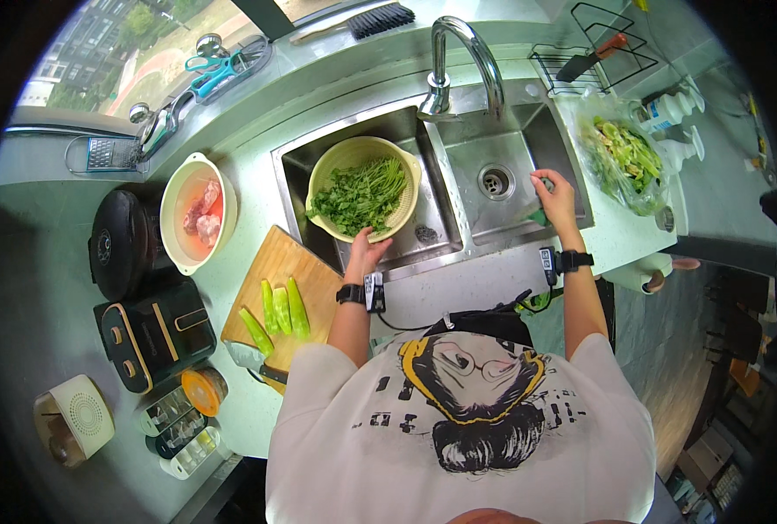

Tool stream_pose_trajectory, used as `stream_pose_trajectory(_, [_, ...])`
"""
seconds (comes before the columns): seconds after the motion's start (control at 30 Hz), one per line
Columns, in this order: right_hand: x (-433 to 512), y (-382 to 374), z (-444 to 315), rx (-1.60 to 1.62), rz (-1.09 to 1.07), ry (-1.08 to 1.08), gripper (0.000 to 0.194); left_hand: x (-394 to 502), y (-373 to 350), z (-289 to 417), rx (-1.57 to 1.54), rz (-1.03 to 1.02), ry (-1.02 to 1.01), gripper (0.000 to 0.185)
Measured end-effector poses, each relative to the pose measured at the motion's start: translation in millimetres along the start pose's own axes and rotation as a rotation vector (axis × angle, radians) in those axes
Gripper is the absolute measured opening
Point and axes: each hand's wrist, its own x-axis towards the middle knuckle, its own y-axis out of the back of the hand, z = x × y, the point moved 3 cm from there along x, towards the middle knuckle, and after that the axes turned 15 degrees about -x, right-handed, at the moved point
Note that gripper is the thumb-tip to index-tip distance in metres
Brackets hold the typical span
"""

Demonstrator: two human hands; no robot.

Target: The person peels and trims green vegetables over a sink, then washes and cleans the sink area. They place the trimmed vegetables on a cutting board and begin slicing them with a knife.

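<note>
A pale yellow colander full of leafy green herbs stands in the left basin of a steel double sink. My left hand is at the colander's near rim, fingers apart, its fingertips touching or just beside the rim and leaves. Over the right side of the right basin, my right hand pinches a dark green cloth or scrubbing pad, partly hidden by the hand. The drain lies left of that hand, and the chrome faucet arches above the basins.
On the left are a wooden cutting board with several pieces of peeled green vegetable, a knife, a bowl of raw meat in water, and a black air fryer. A plastic bag of vegetable scraps and pump bottles stand right.
</note>
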Motion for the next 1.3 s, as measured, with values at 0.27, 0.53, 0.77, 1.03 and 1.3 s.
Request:
stream_pose_trajectory(0.27, [-67.6,75.8,35.2,0.183,0.068,-0.23,0.017,35.2,24.4,6.1,0.003,0.201,-0.333,0.02])
stream_pose_trajectory(0.53, [-87.5,133.9,95.6,0.47,0.353,-0.413,0.02,-47.4,2.6,26.7,0.041,-0.057,-0.456,0.008])
stream_pose_trajectory(0.77, [-65.0,126.2,164.7,-0.169,0.215,-0.037,0.032,-174.6,-20.3,4.1,0.197,-0.13,-0.639,0.009])
stream_pose_trajectory(1.03, [-49.0,129.9,136.3,-0.189,0.053,0.089,0.049,-257.2,-39.1,-53.8,0.565,-0.201,-0.537,0.014])
stream_pose_trajectory(1.3, [-30.6,70.5,43.6,0.014,-0.235,0.106,0.043,-188.5,-118.6,-156.3,0.802,-0.341,-0.356,0.013])
